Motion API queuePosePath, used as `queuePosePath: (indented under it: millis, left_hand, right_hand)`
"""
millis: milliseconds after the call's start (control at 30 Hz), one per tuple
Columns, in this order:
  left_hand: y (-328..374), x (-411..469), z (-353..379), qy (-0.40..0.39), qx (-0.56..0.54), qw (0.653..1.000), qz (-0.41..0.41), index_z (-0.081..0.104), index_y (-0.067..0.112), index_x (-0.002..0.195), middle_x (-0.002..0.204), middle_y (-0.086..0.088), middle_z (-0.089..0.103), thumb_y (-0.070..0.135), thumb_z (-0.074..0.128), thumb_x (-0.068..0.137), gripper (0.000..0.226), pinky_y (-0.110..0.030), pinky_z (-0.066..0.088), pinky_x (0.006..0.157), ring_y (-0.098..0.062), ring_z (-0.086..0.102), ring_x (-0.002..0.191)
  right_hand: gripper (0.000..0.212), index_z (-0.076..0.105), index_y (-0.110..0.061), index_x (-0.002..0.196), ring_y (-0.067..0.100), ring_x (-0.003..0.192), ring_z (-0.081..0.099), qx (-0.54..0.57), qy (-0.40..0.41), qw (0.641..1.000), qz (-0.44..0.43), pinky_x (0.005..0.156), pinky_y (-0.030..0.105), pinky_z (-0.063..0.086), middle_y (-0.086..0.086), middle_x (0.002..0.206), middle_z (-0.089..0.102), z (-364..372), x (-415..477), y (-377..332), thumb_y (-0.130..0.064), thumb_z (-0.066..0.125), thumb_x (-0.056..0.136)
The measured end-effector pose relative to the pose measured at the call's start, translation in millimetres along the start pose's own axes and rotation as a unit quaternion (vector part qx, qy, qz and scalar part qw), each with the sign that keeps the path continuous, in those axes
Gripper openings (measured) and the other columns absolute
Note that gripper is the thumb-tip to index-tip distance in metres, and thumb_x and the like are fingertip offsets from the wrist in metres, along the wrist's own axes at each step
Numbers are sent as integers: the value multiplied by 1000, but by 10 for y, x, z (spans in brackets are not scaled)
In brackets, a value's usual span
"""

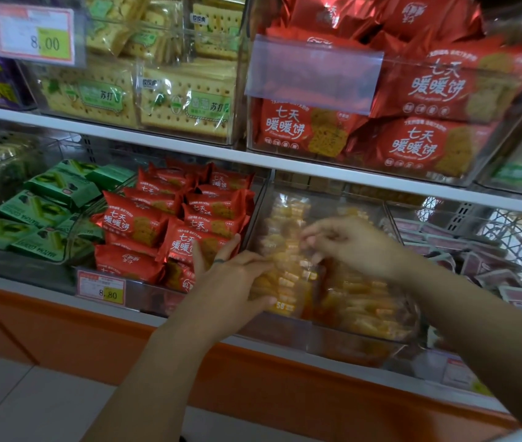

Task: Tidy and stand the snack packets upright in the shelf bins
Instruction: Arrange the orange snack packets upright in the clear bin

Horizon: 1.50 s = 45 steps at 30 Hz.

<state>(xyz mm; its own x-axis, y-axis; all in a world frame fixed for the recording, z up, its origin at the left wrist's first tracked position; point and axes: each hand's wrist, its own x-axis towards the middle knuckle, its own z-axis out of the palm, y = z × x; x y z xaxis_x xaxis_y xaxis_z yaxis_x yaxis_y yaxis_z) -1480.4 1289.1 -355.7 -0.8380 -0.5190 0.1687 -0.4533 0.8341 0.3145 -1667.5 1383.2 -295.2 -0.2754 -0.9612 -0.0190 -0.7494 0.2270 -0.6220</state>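
Both hands work inside a clear plastic bin (pixel 361 333) on the lower shelf, among glossy transparent packets of yellow-orange snacks (pixel 288 275) that lie heaped and leaning rather than upright. The left hand (pixel 234 282) is spread flat, fingers extended, pressed against the near left side of the heap, its thumb under a packet's lower edge. The right hand (pixel 352 244) reaches in from the right with fingers curled, pinching the crinkled top edge of a clear packet; motion blur hides the exact grip. Just left of the left hand, past the bin's transparent wall, red foil pillow packets (pixel 170 224) with white lettering are stacked in loose tilted rows, and farther left sit green matcha cookie packets (pixel 46 212). Right of the right hand, another bin holds flat pink-and-white packets (pixel 476 263). Above the hands a white shelf edge (pixel 189 154) carries bins of pale soda cracker packets (pixel 183 103) and larger red foil packets (pixel 419 145). Below the hands runs an orange base panel (pixel 93 339) over pale floor tiles (pixel 14 403). A price tag (pixel 101 288) reading 8.80 hangs below the left hand.
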Motion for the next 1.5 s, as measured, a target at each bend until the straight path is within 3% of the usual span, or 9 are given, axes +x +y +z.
queuePosePath:
  millis: [200,500,733,867,967,1167,1267,1333,1500]
  left_hand:
    - [-30,8,-3,-5,-4,1000,-4,41,44,136,139,27,35,52,55,87,51,-60,-19,108,-9,-3,145]
    - [-36,4,-6,4,-30,1000,-7,47,42,131,135,25,40,49,59,86,48,-58,-19,108,-8,0,144]
    - [-40,12,6,7,-31,999,-11,48,44,129,132,21,38,48,62,84,47,-58,-18,109,-8,-1,144]
    - [-33,29,6,18,-22,1000,-12,54,42,123,144,20,22,48,64,82,42,-59,-17,109,-10,-10,143]
    - [-30,53,14,8,-23,1000,-11,55,42,117,154,24,6,49,64,80,39,-59,-20,106,-10,-18,143]
    - [-31,76,66,-10,-23,1000,-11,52,38,115,145,26,30,61,63,74,48,-59,-26,102,-8,-12,144]
    - [-30,63,53,-12,-12,1000,-9,52,39,118,142,26,32,64,61,74,51,-62,-23,105,-8,-9,144]
    - [-24,59,52,-13,-12,1000,-11,51,39,119,143,25,32,64,61,74,52,-62,-21,105,-9,-9,144]
    - [-3,75,55,-12,-4,1000,-15,46,40,121,141,24,32,64,60,75,53,-62,-20,106,-9,-9,144]
  right_hand:
    - [21,63,-18,104,7,88,63,-179,-88,980,25,79,21,50,-9,90,65,50,85,119,-17,68,83]
    - [8,66,-25,90,9,79,54,-278,-62,959,-5,72,22,42,-15,74,53,265,202,69,-19,65,84]
    - [17,62,-21,73,-7,60,49,-157,23,987,-20,52,4,35,-19,63,51,350,217,0,-9,62,85]
    - [16,62,-19,72,-3,62,53,-98,62,993,-37,57,3,38,-14,67,56,454,309,5,-9,66,84]
    - [11,67,-15,79,9,76,60,-92,42,994,-49,64,9,41,-4,78,62,527,375,48,-6,64,84]
    - [23,65,-24,83,10,82,61,-60,-145,988,-2,84,32,54,-10,80,59,365,362,40,-15,49,96]
    - [16,67,-22,103,5,80,66,-5,-59,998,-4,76,17,53,-12,85,63,189,304,-7,-23,53,95]
    - [10,68,-19,96,5,77,63,-74,55,995,-32,69,8,45,-10,83,65,50,277,30,-19,63,88]
    - [10,66,-25,89,3,72,59,-204,-46,977,30,68,21,44,-14,79,62,148,266,154,-23,70,80]
